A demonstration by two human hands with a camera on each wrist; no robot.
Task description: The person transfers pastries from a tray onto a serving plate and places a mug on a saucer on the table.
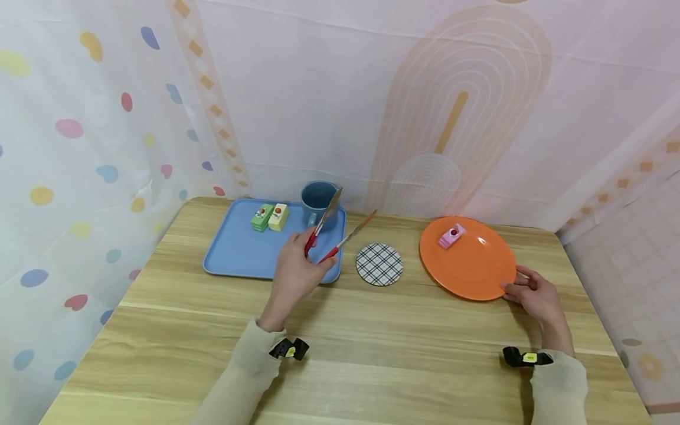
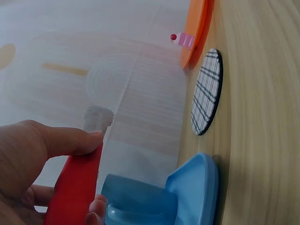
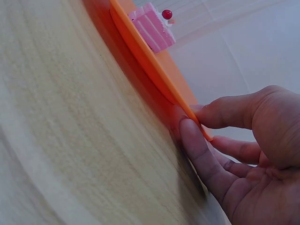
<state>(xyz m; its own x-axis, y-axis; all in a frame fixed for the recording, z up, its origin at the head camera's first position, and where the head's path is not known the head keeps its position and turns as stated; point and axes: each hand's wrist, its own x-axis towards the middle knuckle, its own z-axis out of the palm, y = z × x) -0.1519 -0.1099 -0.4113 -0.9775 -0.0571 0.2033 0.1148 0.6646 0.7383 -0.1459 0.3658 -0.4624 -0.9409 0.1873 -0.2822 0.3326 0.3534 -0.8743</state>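
With my left hand (image 1: 297, 268) I hold a pair of red-handled metal tongs (image 1: 329, 254) over the right part of the blue tray (image 1: 239, 260). Their two arms are spread, with the tips pointing away from me and nothing between them. In the left wrist view the thumb lies along a red handle (image 2: 75, 187). My right hand (image 1: 538, 298) pinches the near right rim of the orange plate (image 1: 478, 271), thumb on one face and fingers on the other, as the right wrist view shows. A pink toy cake slice (image 1: 449, 237) with a red berry sits on the plate's far left part.
On the tray are a green cake slice (image 1: 261, 218), a pale yellow one (image 1: 278, 218) and a blue mug (image 1: 313, 203), partly behind the tongs. A round checked coaster (image 1: 379, 264) lies between tray and plate. A patterned curtain (image 1: 319, 88) hangs behind the wooden table (image 1: 382, 366).
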